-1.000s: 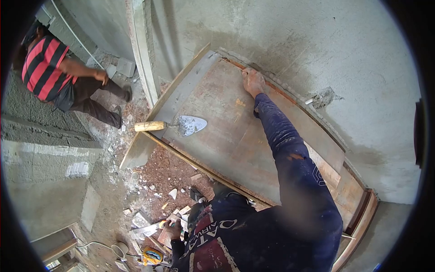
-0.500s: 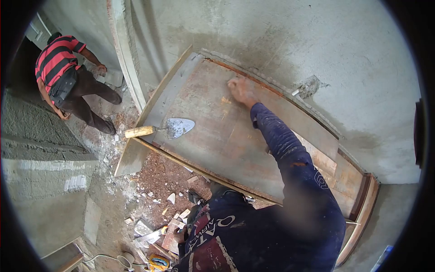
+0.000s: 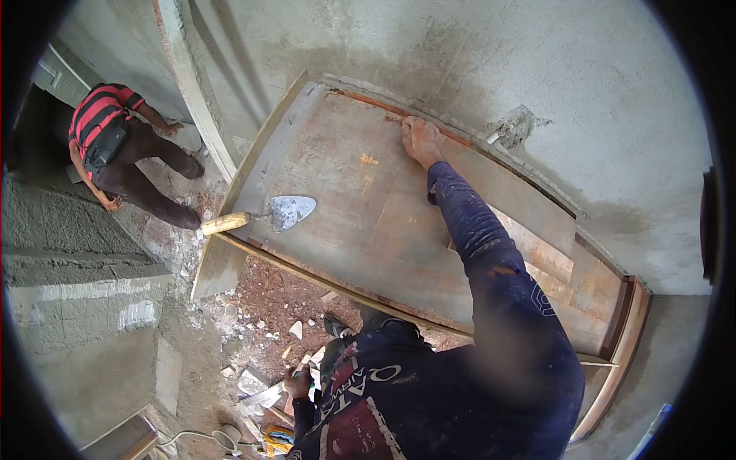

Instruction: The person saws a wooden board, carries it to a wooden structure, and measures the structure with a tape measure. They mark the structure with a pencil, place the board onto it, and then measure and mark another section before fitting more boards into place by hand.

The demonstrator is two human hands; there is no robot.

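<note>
My right hand (image 3: 422, 141) reaches across a large worn wooden panel (image 3: 345, 184). Its fingers are curled down at the far edge, touching the reddish strip (image 3: 452, 136) beside the wall; anything under them is hidden. A pointed trowel (image 3: 290, 211) with a wooden handle lies on the panel's left end, its handle across the edge board (image 3: 268, 142). Low beside my body, my left hand (image 3: 298, 381) has bent fingers. It appears in front of the handle end of a hand saw (image 3: 264, 396); whether it grips something cannot be made out.
A rough plastered wall (image 3: 613, 100) borders the panel's far side. A co-worker in a striped shirt (image 3: 105, 115) bends over at the left, past a slanted post (image 3: 192, 84). Rubble and wood scraps cover the floor (image 3: 268, 299). A yellow tool (image 3: 278, 439) and cable lie below.
My right hand has moved slightly right, to the panel's far edge. My left hand has risen a little and now covers the saw's handle end. The view has shifted slightly, and the co-worker bends lower.
</note>
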